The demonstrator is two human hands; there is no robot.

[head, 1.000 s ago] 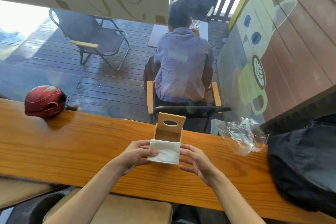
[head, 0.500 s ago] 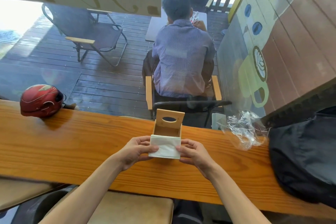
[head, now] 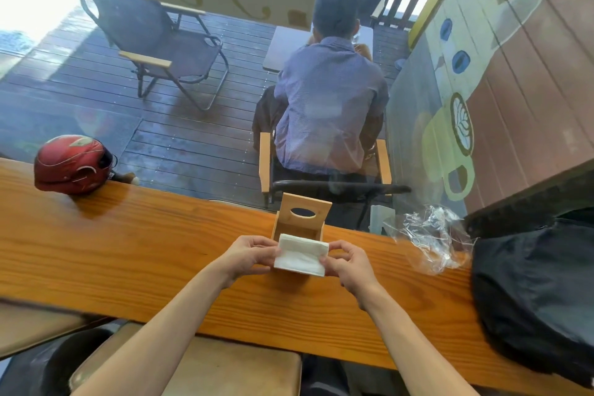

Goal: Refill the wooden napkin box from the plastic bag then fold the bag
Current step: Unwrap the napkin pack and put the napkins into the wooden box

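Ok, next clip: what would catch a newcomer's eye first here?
Most likely the white napkin stack, pinched at its ends by the left hand and right hand at the centre, just in front of the open wooden napkin box. Next, the red helmet at the counter's far left, and the crumpled clear plastic bag lying to the right beside a black bag.

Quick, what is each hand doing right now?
Left hand: pinching the left edge of the napkin stack.
Right hand: pinching the stack's right edge.
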